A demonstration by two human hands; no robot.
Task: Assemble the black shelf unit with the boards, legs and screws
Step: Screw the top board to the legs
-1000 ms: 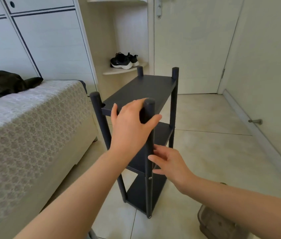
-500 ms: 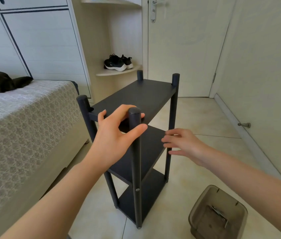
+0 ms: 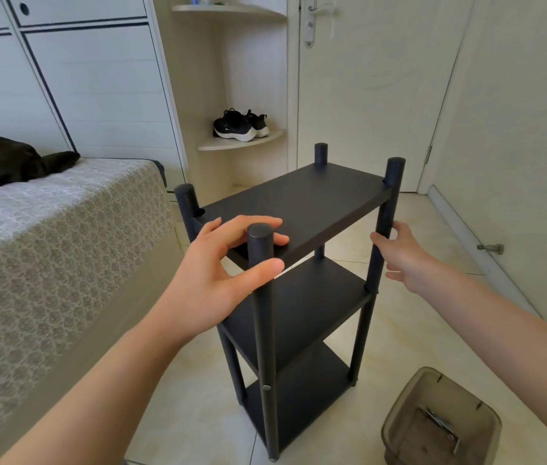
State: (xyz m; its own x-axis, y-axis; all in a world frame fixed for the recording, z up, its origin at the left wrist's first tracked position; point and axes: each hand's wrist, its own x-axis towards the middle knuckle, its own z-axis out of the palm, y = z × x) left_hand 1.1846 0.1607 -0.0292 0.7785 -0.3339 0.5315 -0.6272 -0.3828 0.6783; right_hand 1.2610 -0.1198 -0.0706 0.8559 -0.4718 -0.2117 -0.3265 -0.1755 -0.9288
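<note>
Right hand (image 3: 399, 253) had travelled from the open space beside the middle board to the right rear leg (image 3: 387, 209), where its thumb and fingers closed around the post just below the top board (image 3: 299, 199). Left hand (image 3: 218, 280) stayed clamped on the front leg (image 3: 260, 253) at centre frame, thumb across the near side and fingers reaching behind onto the top board. Black shelf unit (image 3: 302, 310) stood upright on the tiled floor (image 3: 399, 330) in the middle of the frame, three boards fixed between four round legs, a screw head (image 3: 266, 386) showing low on the front leg. At lower right sat a smoky translucent bin (image 3: 399, 431) holding metal pieces (image 3: 440, 422) too small to identify. A patterned bed (image 3: 47, 246) filled the left side, a dark garment (image 3: 3, 161) lying on it. Black sneakers (image 3: 240, 125) rested on a corner shelf (image 3: 242, 144) at upper centre, beside a closed door (image 3: 366, 95).
</note>
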